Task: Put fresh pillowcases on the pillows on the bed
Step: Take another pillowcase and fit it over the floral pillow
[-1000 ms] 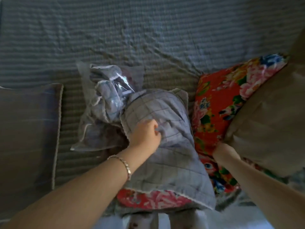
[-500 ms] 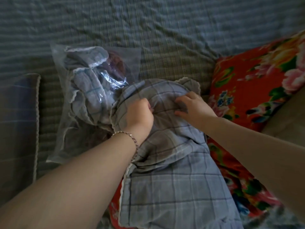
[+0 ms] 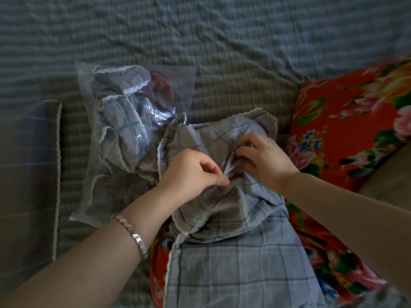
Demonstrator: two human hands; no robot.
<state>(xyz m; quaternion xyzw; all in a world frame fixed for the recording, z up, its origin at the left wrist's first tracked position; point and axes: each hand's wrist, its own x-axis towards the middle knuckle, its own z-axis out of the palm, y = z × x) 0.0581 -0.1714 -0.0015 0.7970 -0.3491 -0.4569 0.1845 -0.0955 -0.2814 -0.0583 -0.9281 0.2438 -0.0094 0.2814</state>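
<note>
Blue plaid pillowcase (image 3: 233, 263) is lying bunched on top of the red floral pillow (image 3: 347, 134), trailing toward you. Your right hand (image 3: 264, 161) is no longer working at that pillow's right side. It's joining your left hand (image 3: 191, 172) on the bunch, and both are pinching folds of cloth. Looks like you're hunting for the opening, so nothing's getting sleeved yet. Clear plastic bag (image 3: 124, 134) of linen is sitting left of the pillow.

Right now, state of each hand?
Left hand: pinching the grey-blue plaid cotton pillowcase.
Right hand: fingers curled, gripping the same pillowcase.
</note>
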